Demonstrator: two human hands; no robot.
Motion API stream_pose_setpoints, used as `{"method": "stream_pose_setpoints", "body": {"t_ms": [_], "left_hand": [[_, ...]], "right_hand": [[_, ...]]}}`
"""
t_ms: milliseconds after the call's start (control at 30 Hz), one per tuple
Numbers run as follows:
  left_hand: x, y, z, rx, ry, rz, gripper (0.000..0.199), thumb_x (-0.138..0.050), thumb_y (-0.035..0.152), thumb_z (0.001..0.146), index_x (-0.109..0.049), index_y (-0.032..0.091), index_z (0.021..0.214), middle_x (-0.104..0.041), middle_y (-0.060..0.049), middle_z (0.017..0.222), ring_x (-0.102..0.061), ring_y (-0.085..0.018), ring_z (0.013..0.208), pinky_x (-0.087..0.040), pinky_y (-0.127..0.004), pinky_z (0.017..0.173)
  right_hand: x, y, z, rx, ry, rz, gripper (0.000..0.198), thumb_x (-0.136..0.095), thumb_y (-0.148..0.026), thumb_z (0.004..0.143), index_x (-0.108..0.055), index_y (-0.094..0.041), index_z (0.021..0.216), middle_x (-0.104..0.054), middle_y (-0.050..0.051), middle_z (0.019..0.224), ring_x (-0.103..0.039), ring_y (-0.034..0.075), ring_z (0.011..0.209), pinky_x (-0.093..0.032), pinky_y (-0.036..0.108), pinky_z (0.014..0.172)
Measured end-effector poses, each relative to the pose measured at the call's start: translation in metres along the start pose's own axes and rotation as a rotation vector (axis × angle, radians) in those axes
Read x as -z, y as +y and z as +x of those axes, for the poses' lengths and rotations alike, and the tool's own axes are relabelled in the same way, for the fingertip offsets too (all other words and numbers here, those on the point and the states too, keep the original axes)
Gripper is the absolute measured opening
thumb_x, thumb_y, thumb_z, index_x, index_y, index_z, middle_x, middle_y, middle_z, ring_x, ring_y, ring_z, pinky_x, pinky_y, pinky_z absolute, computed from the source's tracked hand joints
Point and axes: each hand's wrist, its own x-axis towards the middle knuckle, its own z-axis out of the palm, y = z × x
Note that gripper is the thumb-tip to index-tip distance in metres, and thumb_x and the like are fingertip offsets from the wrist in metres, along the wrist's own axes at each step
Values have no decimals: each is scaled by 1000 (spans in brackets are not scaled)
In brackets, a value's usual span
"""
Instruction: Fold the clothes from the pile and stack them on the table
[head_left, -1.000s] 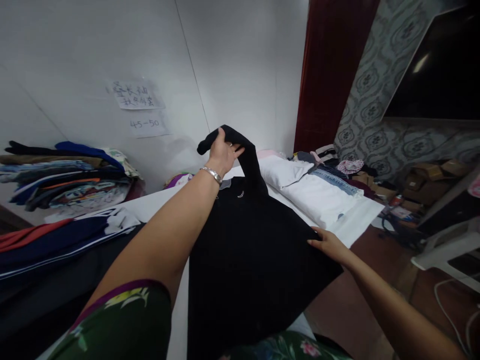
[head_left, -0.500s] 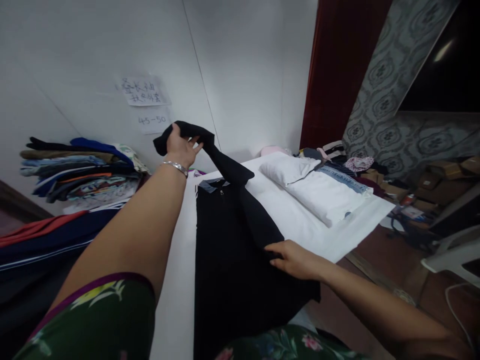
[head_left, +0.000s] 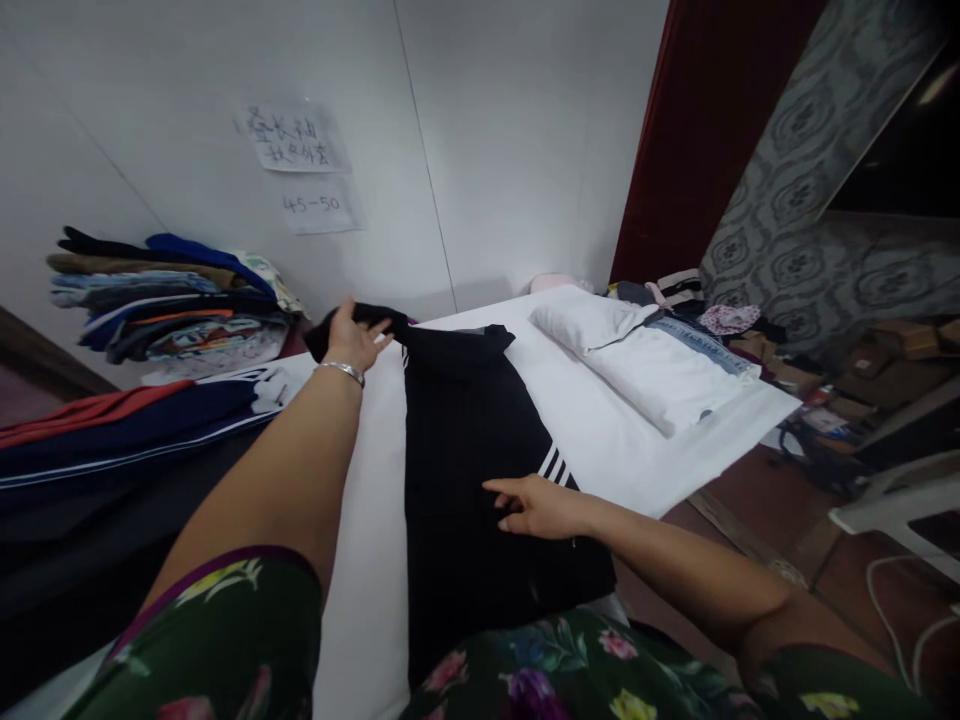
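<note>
A black zip jacket (head_left: 465, 450) with white stripes lies on the white table, its near end close to my body. At its far left, my left hand (head_left: 356, 345), wearing a silver bracelet, grips a black sleeve (head_left: 442, 345) that stretches across the collar area and mostly covers it. My right hand (head_left: 538, 508) rests on the jacket's right half, beside three white stripes (head_left: 556, 465). Its index finger is stretched out, and a gap shows between finger and thumb.
On the white table (head_left: 622, 480) a folded white garment (head_left: 637, 370) lies to the right. At left are a stack of folded clothes (head_left: 172, 295) and a navy striped garment (head_left: 150, 430). Paper notes (head_left: 300, 135) hang on the wall. A white plastic stool (head_left: 900, 510) stands at right.
My left hand has lowered the sleeve towards the table, across the collar. My right hand has moved left over the jacket, and white stripes now show beside it. The view has shifted slightly.
</note>
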Motion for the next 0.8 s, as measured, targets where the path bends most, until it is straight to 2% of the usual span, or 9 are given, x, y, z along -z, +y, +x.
{"method": "stream_pose_setpoints", "body": {"t_ms": [67,167,300,400,500,567,633,700,800], "left_hand": [[-7,-26,-16,160,-19,106,57,-31,55,93,-39,18,135,-49,-18,136,-64,-22,100,-53,-38,79],[-22,-62,-52,322,-99,286,44,-47,49,89,-53,16,117,-62,-15,115,-66,-16,77,-52,-28,66],[-32,-88,-117,314,-278,363,26,-61,40,82,-63,14,80,-65,-4,74,-55,-9,51,-43,-21,51],[-29,-98,-175,212,-519,535,30,-62,43,79,-61,16,66,-60,0,59,-51,-9,46,-36,-20,45],[-28,-106,-228,119,-749,682,32,-55,46,81,-61,17,69,-64,0,64,-54,-10,50,-38,-22,48],[-29,-110,-252,234,-848,612,26,-52,42,81,-61,17,76,-66,-2,71,-59,-12,54,-42,-23,50],[-29,-114,-262,393,-856,497,21,-50,37,80,-56,17,79,-64,-2,71,-62,-13,56,-45,-25,51],[-25,-114,-260,447,-751,449,16,-49,33,78,-53,18,82,-63,0,72,-61,-12,54,-45,-24,50],[-16,-109,-248,285,-538,510,18,-47,28,79,-55,19,92,-64,-1,82,-58,-11,57,-43,-23,50]], "right_hand": [[0,8,-16,46,2,41,70,-65,-24,78,-43,-20,144,-62,10,129,-62,22,111,-47,34,96],[4,25,-44,-4,130,13,67,-65,-24,77,-47,-22,141,-64,9,126,-60,24,112,-44,38,98],[10,39,-72,-122,199,261,28,-63,-29,78,-68,-18,104,-70,2,86,-64,19,78,-50,29,70],[13,28,-77,-166,261,477,20,-65,-36,79,-66,-17,85,-62,-2,67,-56,13,60,-45,23,56],[7,8,-73,-77,321,501,23,-65,-36,80,-67,-18,95,-66,0,81,-60,14,72,-48,25,66],[-2,-1,-68,45,244,475,32,-66,-34,80,-66,-20,109,-68,3,100,-62,17,88,-50,27,76],[-13,-4,-62,167,51,415,41,-66,-34,80,-64,-21,119,-66,6,113,-61,18,100,-50,29,81],[-23,-1,-59,251,-106,335,41,-66,-35,81,-65,-20,120,-66,7,115,-61,19,103,-50,30,86],[-29,5,-58,262,-128,342,38,-63,-37,85,-67,-19,118,-69,8,112,-63,21,104,-48,35,93]]}}
